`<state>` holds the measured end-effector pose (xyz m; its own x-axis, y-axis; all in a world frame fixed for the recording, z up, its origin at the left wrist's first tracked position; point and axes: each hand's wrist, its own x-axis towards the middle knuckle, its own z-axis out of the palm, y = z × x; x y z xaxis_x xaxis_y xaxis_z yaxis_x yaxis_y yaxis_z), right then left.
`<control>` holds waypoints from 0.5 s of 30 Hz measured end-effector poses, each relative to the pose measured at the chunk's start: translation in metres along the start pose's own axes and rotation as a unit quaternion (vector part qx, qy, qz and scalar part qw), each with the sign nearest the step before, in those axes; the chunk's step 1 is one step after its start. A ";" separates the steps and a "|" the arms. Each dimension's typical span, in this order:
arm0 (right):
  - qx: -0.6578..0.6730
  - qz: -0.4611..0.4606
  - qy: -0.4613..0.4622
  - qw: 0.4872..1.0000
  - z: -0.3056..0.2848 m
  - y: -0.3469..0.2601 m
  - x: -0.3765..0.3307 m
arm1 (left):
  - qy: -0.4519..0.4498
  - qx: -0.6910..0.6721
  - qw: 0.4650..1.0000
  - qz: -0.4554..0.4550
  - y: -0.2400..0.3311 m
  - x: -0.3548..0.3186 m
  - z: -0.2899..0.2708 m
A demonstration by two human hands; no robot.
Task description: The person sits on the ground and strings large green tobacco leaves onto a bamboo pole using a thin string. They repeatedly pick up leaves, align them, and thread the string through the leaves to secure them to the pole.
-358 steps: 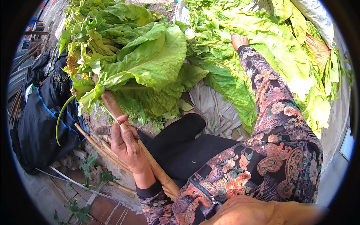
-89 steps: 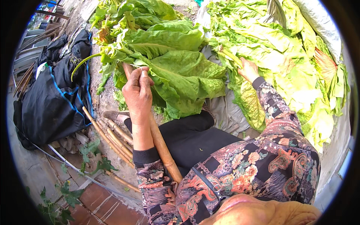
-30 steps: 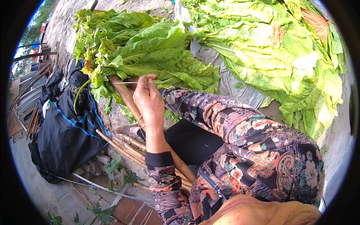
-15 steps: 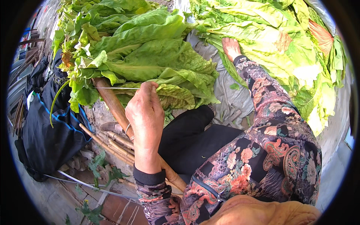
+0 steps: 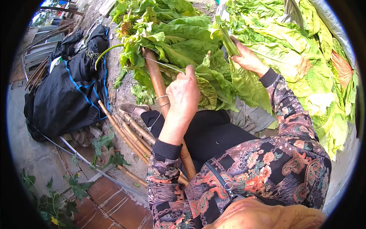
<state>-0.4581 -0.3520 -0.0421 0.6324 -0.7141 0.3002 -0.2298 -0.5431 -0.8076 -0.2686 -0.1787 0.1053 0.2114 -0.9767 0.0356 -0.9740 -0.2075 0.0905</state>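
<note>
My left hand is closed in a pinch on a thin pale string, pulled taut from a brown wooden pole. The pole slopes up from my lap, with string wound around it beside my wrist. Large green leaves hang in a thick row at the pole's upper end, hiding its tip. Between the thumb and fingers of my right hand are the stalks of a green leaf bunch, whose blades droop toward my knee. How many leaves it holds I cannot tell.
Right of me lies a broad pile of yellow-green leaves on grey sheeting. Several bamboo poles rest on the ground at my left, near a black cloth bundle with blue edging. Vine leaves grow by brick-red tiles.
My right hand has lifted a leaf bunch from the pile and brought it toward the pole. The left hand still pinches the string, now angled down to the right. The whole view has shifted.
</note>
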 end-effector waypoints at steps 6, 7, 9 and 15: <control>-0.209 -0.176 -0.091 0.958 0.065 -0.136 0.101 | 0.025 0.044 0.993 0.103 0.003 -0.010 -0.035; -0.272 -0.160 -0.138 0.939 0.087 -0.148 0.112 | 0.085 0.007 0.990 0.110 -0.014 0.002 -0.055; -0.312 -0.203 -0.123 0.920 0.088 -0.138 0.118 | 0.126 0.001 0.991 0.042 -0.046 0.038 -0.081; 0.210 -0.022 -0.099 0.972 0.122 -0.069 0.109 | 0.012 -0.218 0.969 -0.119 -0.168 0.060 -0.009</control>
<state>-0.2829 -0.3380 -0.0154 0.7747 -0.5725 0.2684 0.0968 -0.3121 -0.9451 -0.0917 -0.2015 0.1013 0.4327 -0.9014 -0.0143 -0.7724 -0.3789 0.5097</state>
